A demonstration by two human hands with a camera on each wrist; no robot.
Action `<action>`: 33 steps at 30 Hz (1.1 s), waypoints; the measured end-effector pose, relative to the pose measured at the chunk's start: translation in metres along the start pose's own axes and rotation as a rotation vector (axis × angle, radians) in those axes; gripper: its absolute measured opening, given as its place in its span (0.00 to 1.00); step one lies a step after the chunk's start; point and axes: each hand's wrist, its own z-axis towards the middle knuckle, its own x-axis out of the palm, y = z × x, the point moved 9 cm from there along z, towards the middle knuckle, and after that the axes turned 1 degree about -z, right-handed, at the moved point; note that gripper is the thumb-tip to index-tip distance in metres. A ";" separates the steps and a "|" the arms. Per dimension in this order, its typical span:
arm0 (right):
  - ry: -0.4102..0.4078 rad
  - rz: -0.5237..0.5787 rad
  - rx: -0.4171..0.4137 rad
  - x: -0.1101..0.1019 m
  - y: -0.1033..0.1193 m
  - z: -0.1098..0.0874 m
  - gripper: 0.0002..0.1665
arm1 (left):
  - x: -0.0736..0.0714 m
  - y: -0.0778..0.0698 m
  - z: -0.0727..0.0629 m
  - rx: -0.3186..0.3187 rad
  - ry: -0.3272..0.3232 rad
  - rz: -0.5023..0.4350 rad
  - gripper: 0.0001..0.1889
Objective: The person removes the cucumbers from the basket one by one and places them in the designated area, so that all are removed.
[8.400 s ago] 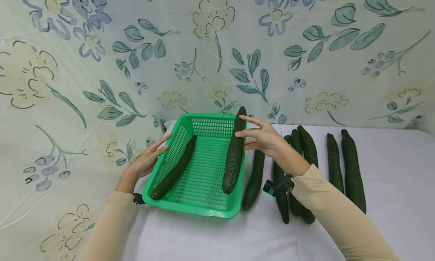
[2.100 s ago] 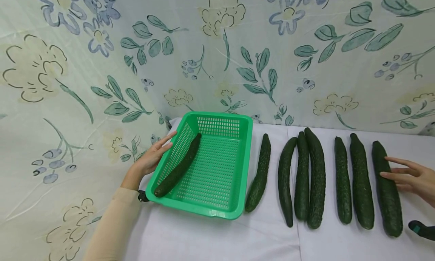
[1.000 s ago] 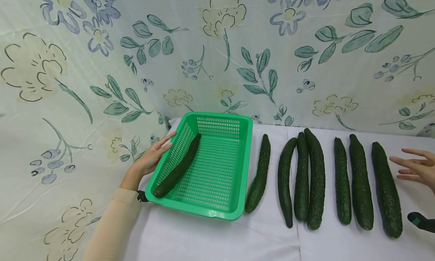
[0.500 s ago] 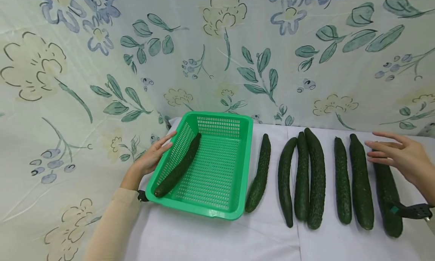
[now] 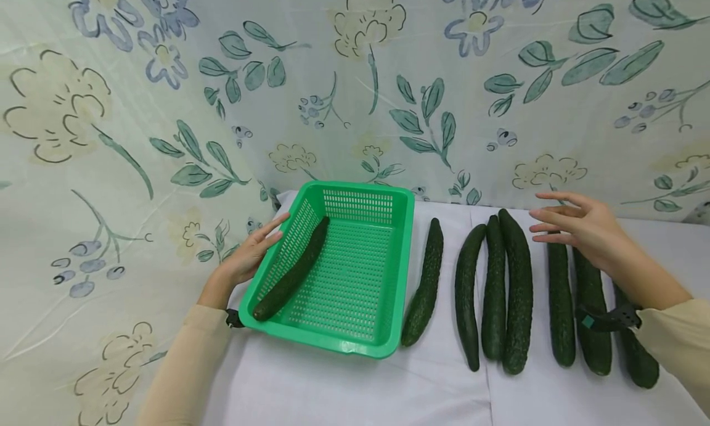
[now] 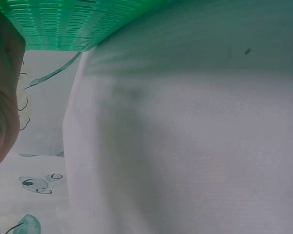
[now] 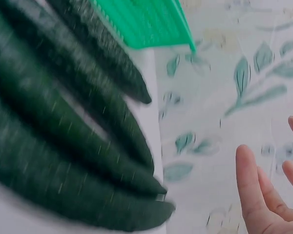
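Note:
My left hand (image 5: 245, 259) rests its nearly straight fingers on the left side of a green plastic basket (image 5: 327, 338). One dark green cucumber (image 5: 293, 272) lies inside, along the basket's left wall. With fingers spread and nothing in them, my right hand (image 5: 588, 229) hovers over the row of cucumbers on the white cloth. Nearest to its fingertips are a long cucumber (image 5: 517, 296) and a shorter cucumber (image 5: 561, 303), whose top is hidden by the hand. The right wrist and forearm partly cover two more, a thick cucumber (image 5: 595, 349) and the rightmost cucumber (image 5: 638, 358).
Just right of the basket lies a slightly bent cucumber (image 5: 423, 284). Then come a curved cucumber (image 5: 467, 296) and a straight cucumber (image 5: 493, 296), which lies against the long one. A floral curtain (image 5: 355, 93) hangs behind and to the left of the white-covered table (image 5: 344, 389).
A cucumber held over the basket's right side 8.4 s ago lay at the row's right end by 2.1 s ago. My right hand has since released it and moved left; the left stays put.

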 end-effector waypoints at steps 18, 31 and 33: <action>0.113 0.080 -0.045 0.088 0.052 0.032 0.21 | 0.000 0.000 0.001 0.018 -0.006 -0.007 0.28; 0.192 0.147 -0.018 0.137 0.066 0.045 0.28 | 0.000 -0.002 0.001 0.029 0.001 -0.022 0.28; 0.198 0.137 -0.012 0.144 0.068 0.047 0.31 | 0.001 -0.002 0.001 0.030 0.004 -0.020 0.28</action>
